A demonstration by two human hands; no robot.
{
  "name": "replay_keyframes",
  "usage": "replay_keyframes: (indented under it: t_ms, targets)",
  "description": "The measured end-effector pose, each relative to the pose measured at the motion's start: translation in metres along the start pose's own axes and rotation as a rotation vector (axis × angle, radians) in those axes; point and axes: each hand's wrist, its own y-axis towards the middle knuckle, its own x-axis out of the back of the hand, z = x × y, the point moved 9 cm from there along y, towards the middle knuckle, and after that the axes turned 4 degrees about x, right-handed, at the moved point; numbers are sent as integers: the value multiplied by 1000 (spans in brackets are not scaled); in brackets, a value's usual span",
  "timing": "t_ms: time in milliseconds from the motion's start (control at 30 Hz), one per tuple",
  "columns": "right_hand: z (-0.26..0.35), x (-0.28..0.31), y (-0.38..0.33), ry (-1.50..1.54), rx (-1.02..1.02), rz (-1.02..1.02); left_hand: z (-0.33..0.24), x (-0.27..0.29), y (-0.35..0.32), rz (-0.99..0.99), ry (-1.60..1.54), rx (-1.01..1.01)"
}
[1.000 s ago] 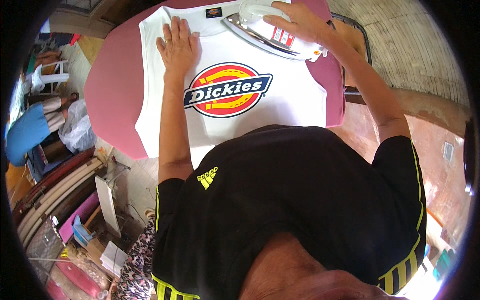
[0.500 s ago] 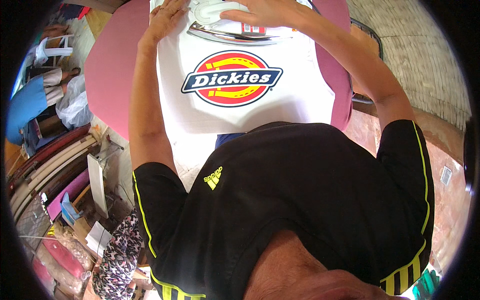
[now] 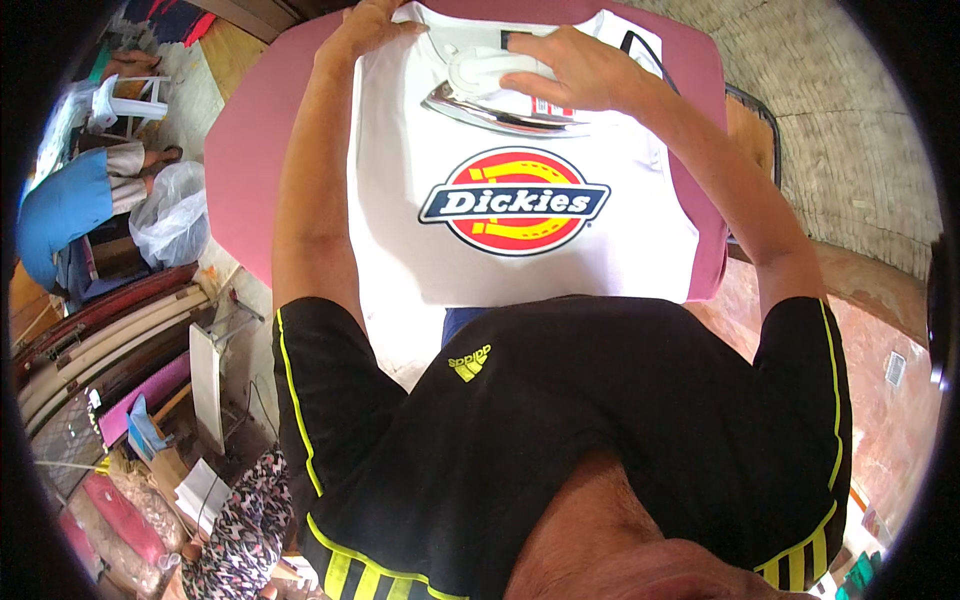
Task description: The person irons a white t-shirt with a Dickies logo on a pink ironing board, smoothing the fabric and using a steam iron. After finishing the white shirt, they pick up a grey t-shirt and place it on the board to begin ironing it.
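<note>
A white sleeveless shirt (image 3: 400,260) with a red, yellow and dark blue print lies spread on a pink padded ironing surface (image 3: 250,150). On its upper part rests an iron (image 3: 510,115) with a pale body and a shiny metal base, its tip pointing left. My right hand (image 3: 590,70) is closed around the iron's handle, thumb on the near side. At the shirt's upper left edge is my left hand (image 3: 372,28), thumb stretched over the cloth and the other fingers partly cut off by the picture's edge. A black cord (image 3: 650,62) curves behind my right wrist.
A dark metal frame (image 3: 775,150) sticks out at the board's right side. To the left are a clear plastic bag (image 3: 170,215), a white plastic chair (image 3: 125,103), a person in blue (image 3: 65,210), and stacked rolls and boards (image 3: 110,340). Patterned cloth (image 3: 240,530) lies at lower left.
The whole view has shifted, so the shirt and iron appear lower and farther right. My left hand has moved up the shirt toward its far left edge. My right hand remains on the iron.
</note>
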Motion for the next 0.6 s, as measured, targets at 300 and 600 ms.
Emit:
replay_keyframes:
  t_ms: [300,600]
  targets:
    - [9,-9,20,-8,-98,-62,24,-4,22,-116,-355,-309]
    - [12,3,57,17,-383,-277,28,15,8,-100,-525,-272]
